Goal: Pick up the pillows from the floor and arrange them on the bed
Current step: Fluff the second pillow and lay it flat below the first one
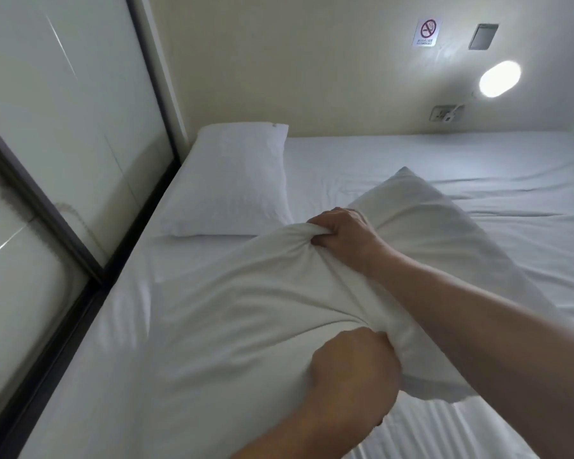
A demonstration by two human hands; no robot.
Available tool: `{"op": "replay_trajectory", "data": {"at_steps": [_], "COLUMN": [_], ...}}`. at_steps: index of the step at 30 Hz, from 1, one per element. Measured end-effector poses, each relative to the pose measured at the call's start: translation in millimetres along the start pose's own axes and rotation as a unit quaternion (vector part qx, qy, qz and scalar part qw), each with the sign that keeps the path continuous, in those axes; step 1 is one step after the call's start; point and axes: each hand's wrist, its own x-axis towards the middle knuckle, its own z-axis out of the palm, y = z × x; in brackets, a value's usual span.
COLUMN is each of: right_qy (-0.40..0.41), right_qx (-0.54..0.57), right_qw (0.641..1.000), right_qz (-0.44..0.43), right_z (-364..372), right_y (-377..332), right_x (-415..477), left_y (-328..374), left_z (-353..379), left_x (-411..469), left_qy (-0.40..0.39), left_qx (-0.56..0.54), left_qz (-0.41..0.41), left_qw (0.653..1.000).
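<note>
Head camera view shows the second placement step in hand. One plump white rectangular pillow (232,180) already lies flat at the head of the white-sheeted bed (478,180), against the glass partition with dark frame (63,144) on the left side. A second soft white pillow in a loose cotton case (246,293) is held over the middle of the bed, tilted, its far corner pointing toward the cream wall (312,77).

Grip, right hand (345,236): fingers curled tight into a fist, bunching the case fabric at the pillow's upper edge; creases radiate from that point. Grip, left hand (352,369): likewise closed, pinching a fold of the case at the near edge. The image is blurred there, so the exact finger placement cannot be told. Both hands hold the same pillow; neither touches the first one.

Judgement: the task appears about half complete. The next move calls for carrying the held pillow toward the headboard wall, setting it down flat just beside the first, then loosening both hands and smoothing the case. No floor is in view, so remaining pillows cannot be confirmed.
</note>
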Motion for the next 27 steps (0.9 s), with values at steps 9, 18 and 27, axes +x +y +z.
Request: {"op": "replay_trajectory", "data": {"at_steps": [9, 18, 27], "right_qy": [-0.138, -0.091, 0.149], "right_qx": [0.027, 0.173, 0.248], "right_qw": [0.988, 0.747, 0.765], "right_qz": [0.069, 0.635, 0.576], "right_z": [38, 67, 81], "right_y": [-5, 45, 14], "right_x": [-33, -164, -161], "left_y": [-67, -202, -199], "left_z": [-34, -41, -27], "left_x": [38, 50, 26], "left_qy": [0.051, 0.025, 0.139], "left_qx": [-0.013, 0.011, -0.089], "left_qz": [-0.122, -0.238, -0.162], "left_qw": [0.991, 0.971, 0.973]}}
